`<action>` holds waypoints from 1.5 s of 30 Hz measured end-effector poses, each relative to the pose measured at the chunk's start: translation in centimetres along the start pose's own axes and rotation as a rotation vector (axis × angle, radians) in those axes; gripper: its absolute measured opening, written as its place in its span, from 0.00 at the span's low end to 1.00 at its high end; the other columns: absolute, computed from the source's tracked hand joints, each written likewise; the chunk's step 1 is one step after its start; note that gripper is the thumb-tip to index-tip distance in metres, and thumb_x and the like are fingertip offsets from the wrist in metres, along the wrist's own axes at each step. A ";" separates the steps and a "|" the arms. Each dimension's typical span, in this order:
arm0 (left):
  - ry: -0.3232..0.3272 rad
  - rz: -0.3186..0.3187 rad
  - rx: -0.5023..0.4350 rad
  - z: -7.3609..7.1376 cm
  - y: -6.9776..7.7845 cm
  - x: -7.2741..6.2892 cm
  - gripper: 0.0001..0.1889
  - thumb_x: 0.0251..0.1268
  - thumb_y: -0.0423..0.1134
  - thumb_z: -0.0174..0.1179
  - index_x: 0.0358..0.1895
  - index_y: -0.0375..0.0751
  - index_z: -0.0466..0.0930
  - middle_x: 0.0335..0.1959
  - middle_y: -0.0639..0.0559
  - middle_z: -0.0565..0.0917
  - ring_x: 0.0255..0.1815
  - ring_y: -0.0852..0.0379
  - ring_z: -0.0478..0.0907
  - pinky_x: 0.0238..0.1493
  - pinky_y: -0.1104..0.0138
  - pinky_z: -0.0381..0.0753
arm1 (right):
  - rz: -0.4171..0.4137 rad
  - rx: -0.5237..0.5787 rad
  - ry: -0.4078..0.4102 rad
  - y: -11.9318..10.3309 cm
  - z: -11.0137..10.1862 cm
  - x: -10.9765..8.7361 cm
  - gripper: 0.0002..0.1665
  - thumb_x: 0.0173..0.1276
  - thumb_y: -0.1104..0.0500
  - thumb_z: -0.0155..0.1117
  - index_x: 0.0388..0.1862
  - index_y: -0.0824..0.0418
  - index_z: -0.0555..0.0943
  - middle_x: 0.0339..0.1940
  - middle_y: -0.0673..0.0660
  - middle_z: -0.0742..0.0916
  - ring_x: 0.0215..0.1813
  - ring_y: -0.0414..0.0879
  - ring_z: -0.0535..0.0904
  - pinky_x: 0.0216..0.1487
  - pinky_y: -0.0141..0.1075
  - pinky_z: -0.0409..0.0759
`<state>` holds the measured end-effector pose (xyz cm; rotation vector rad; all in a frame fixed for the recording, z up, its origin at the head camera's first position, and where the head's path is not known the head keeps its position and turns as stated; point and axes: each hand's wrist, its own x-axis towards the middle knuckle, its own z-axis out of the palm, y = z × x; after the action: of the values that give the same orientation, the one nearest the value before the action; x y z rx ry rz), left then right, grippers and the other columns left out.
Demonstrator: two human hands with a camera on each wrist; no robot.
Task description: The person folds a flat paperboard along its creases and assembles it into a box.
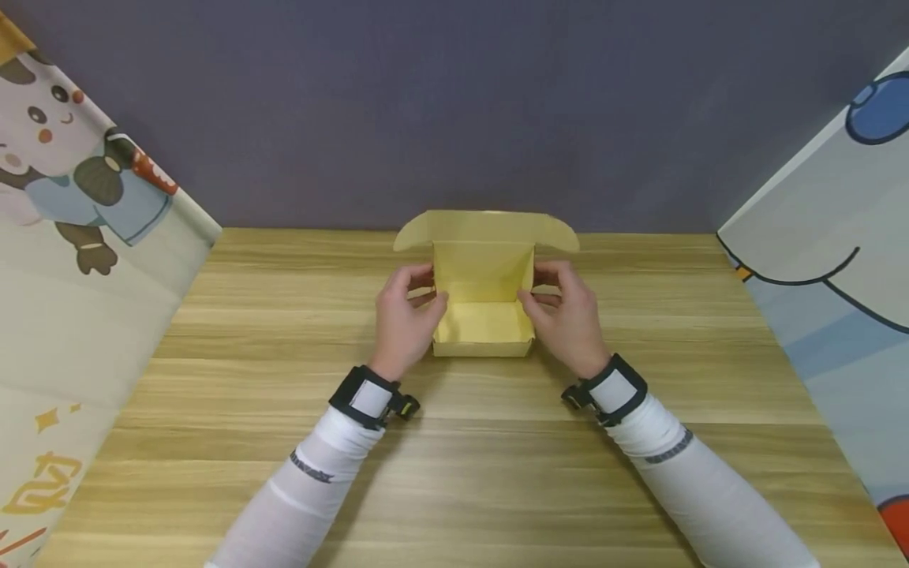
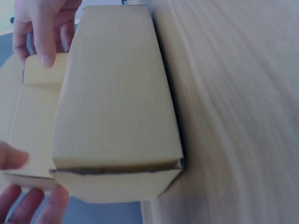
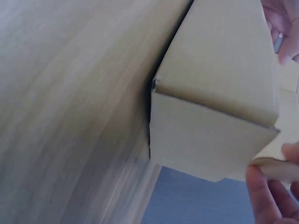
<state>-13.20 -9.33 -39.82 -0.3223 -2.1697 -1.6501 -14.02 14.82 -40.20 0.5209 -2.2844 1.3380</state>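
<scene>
A small yellowish-brown cardboard box point(image 1: 483, 349) sits on the table with its lid point(image 1: 483, 270) raised at the back and its tuck flap point(image 1: 490, 226) spread above. On the left, my left hand point(image 1: 408, 319) pinches the lid's side flap, thumb inside and fingers outside. My right hand point(image 1: 568, 319) does the same on the right. Seen from the left wrist, the box's front wall point(image 2: 112, 93) faces the camera and the left fingertips point(image 2: 56, 203) press under the flap. From the right wrist, the right fingers point(image 3: 261, 196) grip a flap edge beside the box's side wall point(image 3: 205, 135).
The wood-grain table point(image 1: 469, 473) runs back to a dark grey-blue wall point(image 1: 454, 110). Cartoon-printed panels stand along the left point(image 1: 92, 315) and right point(image 1: 817, 213) sides. White sleeves and black wrist straps cover the forearms and wrists.
</scene>
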 end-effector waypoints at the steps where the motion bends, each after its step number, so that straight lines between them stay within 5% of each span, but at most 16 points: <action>1: -0.013 -0.009 -0.011 -0.2 0.0 -0.1 0.19 0.58 0.26 0.62 0.54 0.30 0.75 0.51 0.36 0.79 0.52 0.40 0.79 0.50 0.62 0.84 | -0.001 0.015 -0.010 0.1 -0.1 -0.1 0.24 0.60 0.64 0.69 0.55 0.65 0.73 0.50 0.60 0.82 0.50 0.50 0.83 0.45 0.40 0.85; 6: -0.062 -0.042 -0.002 -1.5 1.3 -0.3 0.15 0.63 0.24 0.52 0.52 0.28 0.77 0.51 0.35 0.81 0.51 0.44 0.80 0.54 0.59 0.82 | 0.007 0.118 -0.058 0.5 -1.1 -0.6 0.20 0.63 0.69 0.64 0.54 0.66 0.76 0.51 0.62 0.83 0.51 0.52 0.82 0.53 0.47 0.82; 11: -0.127 -0.071 0.026 -3.0 2.7 -0.2 0.14 0.68 0.24 0.46 0.49 0.29 0.81 0.49 0.38 0.84 0.49 0.45 0.81 0.54 0.57 0.80 | 0.000 0.170 -0.092 -0.6 -2.5 -0.8 0.16 0.65 0.75 0.55 0.52 0.73 0.78 0.50 0.67 0.84 0.50 0.52 0.81 0.55 0.35 0.80; 15: -0.188 -0.135 -0.062 -3.7 1.0 0.1 0.15 0.69 0.25 0.44 0.49 0.31 0.81 0.50 0.39 0.84 0.51 0.46 0.81 0.57 0.57 0.79 | 0.013 0.195 -0.137 -0.6 -3.3 -0.8 0.16 0.67 0.75 0.52 0.52 0.74 0.78 0.49 0.68 0.84 0.51 0.52 0.81 0.56 0.28 0.78; 20: -0.224 -0.197 -0.121 -4.0 -1.8 0.5 0.15 0.72 0.27 0.43 0.54 0.36 0.78 0.50 0.42 0.85 0.49 0.48 0.82 0.55 0.53 0.79 | 0.097 0.291 -0.225 2.3 -3.8 -0.7 0.18 0.72 0.73 0.48 0.58 0.69 0.76 0.54 0.68 0.83 0.54 0.47 0.81 0.56 0.30 0.79; 26: -0.299 -0.315 -0.179 -5.0 -1.6 1.1 0.15 0.76 0.37 0.44 0.57 0.38 0.75 0.51 0.42 0.85 0.43 0.44 0.82 0.51 0.48 0.78 | 0.193 0.293 -0.299 3.3 -4.5 -0.2 0.17 0.77 0.62 0.48 0.59 0.64 0.75 0.51 0.67 0.85 0.52 0.54 0.83 0.52 0.38 0.80; 31: -0.401 -0.446 -0.221 -5.8 -1.0 2.1 0.25 0.78 0.55 0.38 0.62 0.40 0.71 0.55 0.41 0.83 0.49 0.38 0.80 0.55 0.46 0.75 | 0.318 0.347 -0.402 3.0 -5.4 0.6 0.23 0.80 0.52 0.42 0.62 0.65 0.73 0.53 0.61 0.85 0.55 0.57 0.81 0.57 0.45 0.77; 35: -0.458 -0.524 -0.207 -6.1 -0.4 3.0 0.33 0.71 0.63 0.44 0.64 0.40 0.70 0.56 0.41 0.82 0.52 0.36 0.79 0.57 0.45 0.76 | 0.391 0.361 -0.466 2.5 -6.1 1.3 0.29 0.80 0.45 0.39 0.63 0.65 0.72 0.56 0.59 0.84 0.58 0.54 0.80 0.61 0.46 0.76; 45: -0.523 -0.668 -0.182 -5.7 1.3 4.2 0.31 0.59 0.55 0.65 0.60 0.39 0.72 0.58 0.45 0.79 0.53 0.39 0.81 0.59 0.46 0.76 | 0.531 0.271 -0.593 0.8 -6.8 3.0 0.36 0.72 0.36 0.50 0.63 0.64 0.72 0.61 0.59 0.81 0.59 0.57 0.80 0.67 0.49 0.71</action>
<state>-15.50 -14.70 -35.55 -0.0749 -2.7102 -2.3409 -15.70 20.93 -36.22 0.4545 -2.8716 1.9785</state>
